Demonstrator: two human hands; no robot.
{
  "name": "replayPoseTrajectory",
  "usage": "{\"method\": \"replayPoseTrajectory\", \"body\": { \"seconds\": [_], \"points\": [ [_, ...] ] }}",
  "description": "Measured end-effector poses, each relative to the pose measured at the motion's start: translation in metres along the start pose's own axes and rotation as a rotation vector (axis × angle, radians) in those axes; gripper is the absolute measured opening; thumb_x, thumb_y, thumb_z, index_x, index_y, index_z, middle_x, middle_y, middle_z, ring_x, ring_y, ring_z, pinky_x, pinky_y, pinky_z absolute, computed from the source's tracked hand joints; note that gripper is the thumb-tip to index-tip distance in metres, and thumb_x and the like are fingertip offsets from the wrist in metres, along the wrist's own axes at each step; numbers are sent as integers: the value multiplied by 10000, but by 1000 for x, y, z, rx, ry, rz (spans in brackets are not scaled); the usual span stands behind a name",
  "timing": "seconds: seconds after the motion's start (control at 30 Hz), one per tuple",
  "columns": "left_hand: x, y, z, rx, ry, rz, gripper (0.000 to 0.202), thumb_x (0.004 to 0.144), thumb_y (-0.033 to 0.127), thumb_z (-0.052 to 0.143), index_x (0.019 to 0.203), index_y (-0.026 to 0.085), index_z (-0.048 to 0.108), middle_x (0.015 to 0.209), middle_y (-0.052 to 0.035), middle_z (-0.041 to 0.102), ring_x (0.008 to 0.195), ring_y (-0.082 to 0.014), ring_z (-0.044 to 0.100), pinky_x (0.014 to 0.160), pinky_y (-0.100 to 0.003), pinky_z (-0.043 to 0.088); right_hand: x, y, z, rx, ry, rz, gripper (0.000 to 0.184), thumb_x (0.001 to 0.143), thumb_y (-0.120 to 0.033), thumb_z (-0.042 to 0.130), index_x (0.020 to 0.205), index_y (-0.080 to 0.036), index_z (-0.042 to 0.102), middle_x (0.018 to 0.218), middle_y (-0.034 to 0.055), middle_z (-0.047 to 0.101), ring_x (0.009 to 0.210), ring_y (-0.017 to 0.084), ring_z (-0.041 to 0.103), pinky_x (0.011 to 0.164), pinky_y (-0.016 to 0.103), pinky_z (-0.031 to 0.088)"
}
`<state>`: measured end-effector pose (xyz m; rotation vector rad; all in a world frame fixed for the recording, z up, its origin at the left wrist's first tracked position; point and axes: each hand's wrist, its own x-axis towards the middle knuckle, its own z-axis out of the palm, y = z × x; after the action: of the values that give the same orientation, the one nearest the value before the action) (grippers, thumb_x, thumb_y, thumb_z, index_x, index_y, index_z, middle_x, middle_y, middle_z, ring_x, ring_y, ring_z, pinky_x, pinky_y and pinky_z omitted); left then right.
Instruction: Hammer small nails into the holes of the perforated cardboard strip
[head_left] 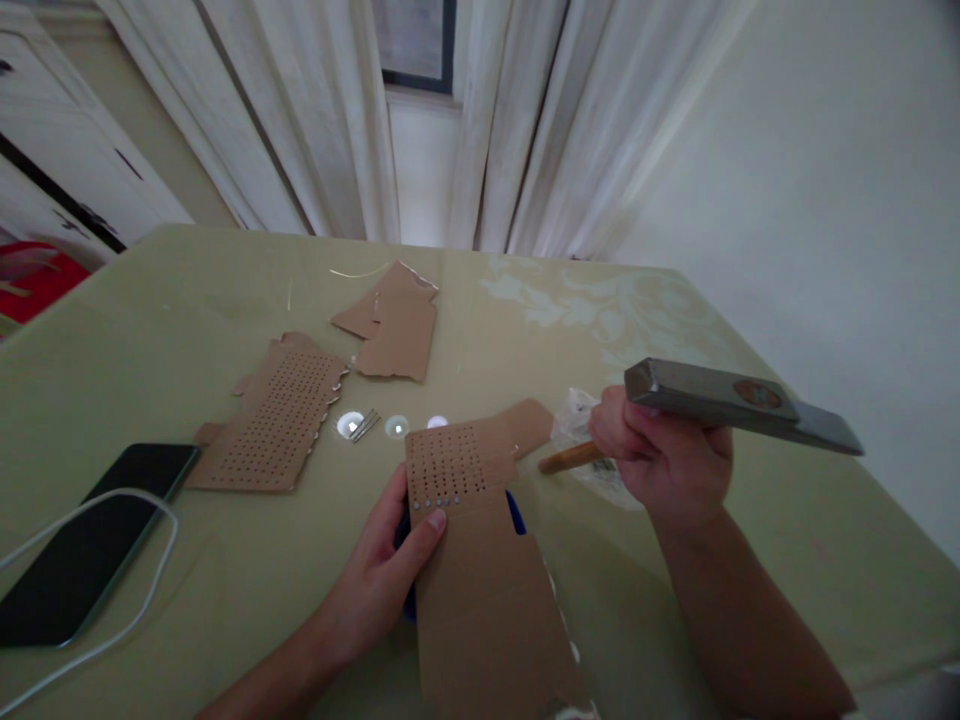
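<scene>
My left hand [401, 560] grips the left edge of a long piece of cardboard [487, 600], thumb on top and fingers underneath. Rows of small punched holes cover its far end, and several silvery nail heads [437, 503] sit in the row by my thumb. Something dark blue [515, 512] peeks out from beneath the cardboard on both sides. In my right hand [667, 460] is a hammer [720, 395], raised above the table to the right of the cardboard. Its metal head lies across the top of my fist, and the wooden handle points left.
On the left lie another perforated cardboard piece [270, 420], a black phone [97, 540] and a white cable [169, 540]. Torn cardboard scraps [401, 330] rest farther back. Several loose nails [365, 426] are near the middle; a clear plastic bag [574, 415] sits behind my right hand.
</scene>
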<state>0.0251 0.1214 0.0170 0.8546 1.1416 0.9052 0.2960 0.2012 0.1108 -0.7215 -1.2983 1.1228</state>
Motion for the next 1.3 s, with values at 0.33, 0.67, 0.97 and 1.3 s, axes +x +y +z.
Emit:
{"method": "replayPoseTrajectory", "body": {
  "seconds": [0.33,0.67,0.97,1.3],
  "points": [
    [0,5,3,-59,-34,8,718,972,621,789,1578,280,610,1677,-89,620,1429,-344,674,1159,-411,615,2,2,-1,47,-39,-39,280,987,-285,775,730,-255,668,526,-99,338,410,95,204,404,284,195],
    [2,4,3,-36,-11,20,771,961,607,806,1630,295,581,1652,-87,644,1503,-364,613,1251,-458,541,1,0,1,74,-53,-48,299,1010,-257,747,724,-241,661,531,-97,322,423,95,214,419,283,196],
    [3,2,3,-39,-12,23,742,980,587,794,1637,317,577,1705,-62,595,1532,-349,591,1258,-443,538,2,1,3,65,-47,-61,264,1005,-266,764,751,-245,698,542,-100,313,433,91,205,423,266,203],
    [2,2,2,-18,-18,10,763,974,619,790,1636,311,570,1707,-68,593,1524,-336,602,1240,-418,550,1,2,2,63,-36,-54,247,989,-267,771,751,-250,709,537,-98,331,424,94,214,414,282,197]
  ]
}}
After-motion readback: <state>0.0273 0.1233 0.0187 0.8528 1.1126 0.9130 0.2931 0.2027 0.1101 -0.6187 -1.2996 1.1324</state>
